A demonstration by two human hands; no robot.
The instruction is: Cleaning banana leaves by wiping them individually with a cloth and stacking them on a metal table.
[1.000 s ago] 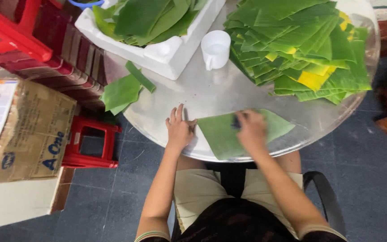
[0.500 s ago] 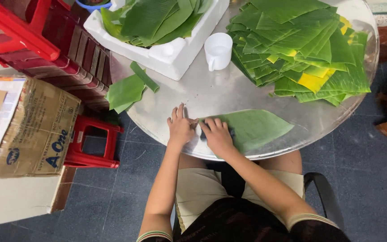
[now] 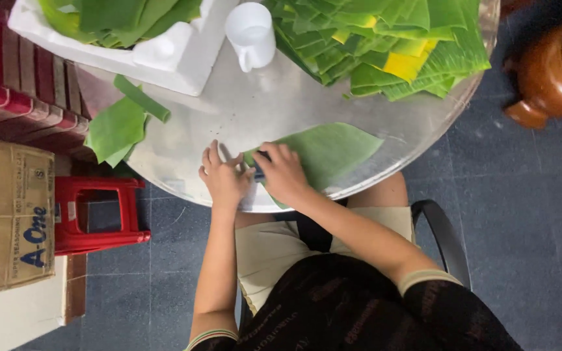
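Pin the green leaf (image 3: 323, 153) flat at the near counter (image 3: 242, 117) edge with the open left hand (image 3: 222, 179), wiping evenly with the right hand (image 3: 281, 172) closed on a small dark object.

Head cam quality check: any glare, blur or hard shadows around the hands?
Head view: soft, even light; diffuse sheen on the metal table, no blown-out glare; left hand and right hand slightly soft, the leaf reasonably sharp; only faint shadows under the hands.
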